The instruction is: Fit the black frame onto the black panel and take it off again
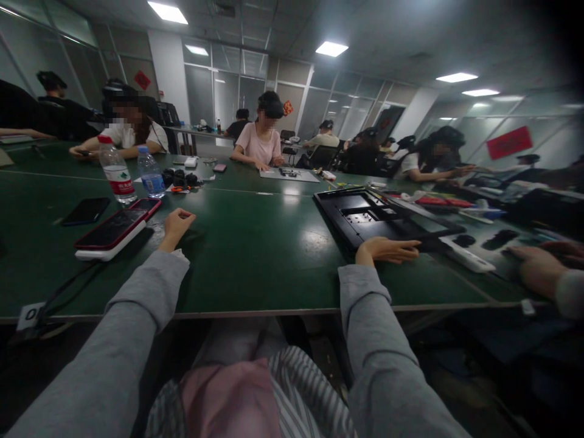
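My left hand (177,226) hovers over the left part of the green table, its thumb and fingertips brought together in a pinch. Whatever may be between them is too small or hidden to make out. At the near edge of a black rectangular housing (335,216), my right hand (387,249) has its fingers stretched out to the right, and it covers part of that edge. The housing looks like a shallow frame with openings and small bright fittings inside. Beside my left hand lies a red-cased phone (114,228) on a white block (112,246).
Two bottles, one red-capped (117,173) and one blue-capped (150,176), stand behind the phones. A dark phone (86,211) lies farther left. A white strip-shaped item (469,257) and a neighbour's hand (538,267) are at right. Across the green table (255,255) sits a co-worker (260,143).
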Demonstrator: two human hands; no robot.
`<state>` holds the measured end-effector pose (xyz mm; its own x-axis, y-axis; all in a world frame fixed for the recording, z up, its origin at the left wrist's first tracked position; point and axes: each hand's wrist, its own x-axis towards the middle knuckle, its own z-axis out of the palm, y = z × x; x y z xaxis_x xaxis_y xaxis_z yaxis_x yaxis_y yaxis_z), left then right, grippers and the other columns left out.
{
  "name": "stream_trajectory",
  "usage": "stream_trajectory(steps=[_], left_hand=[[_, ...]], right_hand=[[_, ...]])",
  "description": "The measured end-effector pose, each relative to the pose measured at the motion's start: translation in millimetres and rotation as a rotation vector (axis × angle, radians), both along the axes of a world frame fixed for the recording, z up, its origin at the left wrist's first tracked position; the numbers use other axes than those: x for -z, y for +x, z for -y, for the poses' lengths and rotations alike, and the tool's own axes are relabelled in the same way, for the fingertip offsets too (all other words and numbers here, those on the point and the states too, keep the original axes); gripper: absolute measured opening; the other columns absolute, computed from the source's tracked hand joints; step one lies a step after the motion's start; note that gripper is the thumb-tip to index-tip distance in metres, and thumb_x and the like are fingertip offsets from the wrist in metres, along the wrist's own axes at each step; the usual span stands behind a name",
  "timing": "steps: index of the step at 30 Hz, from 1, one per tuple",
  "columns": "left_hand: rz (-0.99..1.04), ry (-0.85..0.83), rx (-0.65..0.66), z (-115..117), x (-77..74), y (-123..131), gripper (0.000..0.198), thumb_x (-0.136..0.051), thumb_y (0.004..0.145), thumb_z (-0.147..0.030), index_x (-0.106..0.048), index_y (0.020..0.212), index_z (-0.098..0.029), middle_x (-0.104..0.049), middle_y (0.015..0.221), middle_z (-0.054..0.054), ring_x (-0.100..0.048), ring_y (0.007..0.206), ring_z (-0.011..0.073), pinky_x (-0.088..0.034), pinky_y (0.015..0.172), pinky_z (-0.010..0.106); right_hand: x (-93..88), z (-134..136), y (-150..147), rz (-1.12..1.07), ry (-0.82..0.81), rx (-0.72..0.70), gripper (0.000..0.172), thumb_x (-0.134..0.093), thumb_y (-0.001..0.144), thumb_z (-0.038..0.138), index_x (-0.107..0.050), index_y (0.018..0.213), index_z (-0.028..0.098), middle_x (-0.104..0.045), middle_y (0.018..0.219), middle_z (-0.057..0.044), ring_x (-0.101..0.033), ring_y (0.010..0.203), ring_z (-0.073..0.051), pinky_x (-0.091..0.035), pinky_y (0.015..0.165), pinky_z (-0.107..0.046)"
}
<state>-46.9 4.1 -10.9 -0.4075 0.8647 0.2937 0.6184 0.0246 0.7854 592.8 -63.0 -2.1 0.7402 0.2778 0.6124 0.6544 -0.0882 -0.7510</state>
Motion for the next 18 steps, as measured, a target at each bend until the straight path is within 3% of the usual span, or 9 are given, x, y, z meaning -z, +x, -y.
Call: stream_trajectory(steps=[1, 3, 12, 18], left_hand=[[-0.001, -0.002, 0.001, 0, 0.5, 0, 0.016, -0.074, 0.08, -0.036, -0.066, 0.084, -0.023, -0.08, 0.101, 0.01, -0.075, 0.104, 0.0293, -0.055, 0.099, 0.039], [-0.003, -0.01, -0.001, -1, 1.6, 0, 0.017, -0.074, 0.08, -0.037, -0.067, 0.085, -0.022, -0.08, 0.102, 0.011, -0.074, 0.104, 0.0291, -0.055, 0.099, 0.039], [0.007, -0.015, -0.013, 1, -2.4, 3, 0.016, -0.076, 0.081, -0.037, -0.067, 0.083, -0.023, -0.079, 0.096, 0.009, -0.074, 0.104, 0.0293, -0.056, 0.1, 0.039], [0.006, 0.042, -0.005, 2, -4.7, 9, 0.025, -0.079, 0.086, -0.043, -0.066, 0.088, -0.022, -0.077, 0.102, 0.01, -0.074, 0.104, 0.0287, -0.056, 0.1, 0.038]], right_hand=[[-2.5, -1, -4, -0.174, 0.068, 0.218, 0.081, -0.024, 0.094, 0.014, -0.023, 0.175, 0.007, -0.036, 0.161, -0.038, -0.037, 0.159, -0.049, -0.03, 0.127, -0.072], [-8.4, -4, -15, -0.213, 0.112, 0.325, 0.085, -0.035, 0.093, 0.016, -0.025, 0.176, 0.006, -0.039, 0.162, -0.036, -0.038, 0.157, -0.049, -0.029, 0.129, -0.07], [-32.1, -2, -77, 0.313, -0.128, -0.25, 0.072, -0.037, 0.106, 0.031, -0.032, 0.176, 0.019, -0.041, 0.165, -0.026, -0.032, 0.162, -0.046, -0.024, 0.13, -0.079], [-33.1, -8, -95, 0.32, -0.087, -0.364, 0.076, -0.031, 0.109, 0.038, -0.022, 0.18, 0.012, -0.039, 0.17, -0.028, -0.037, 0.162, -0.045, -0.032, 0.13, -0.071]])
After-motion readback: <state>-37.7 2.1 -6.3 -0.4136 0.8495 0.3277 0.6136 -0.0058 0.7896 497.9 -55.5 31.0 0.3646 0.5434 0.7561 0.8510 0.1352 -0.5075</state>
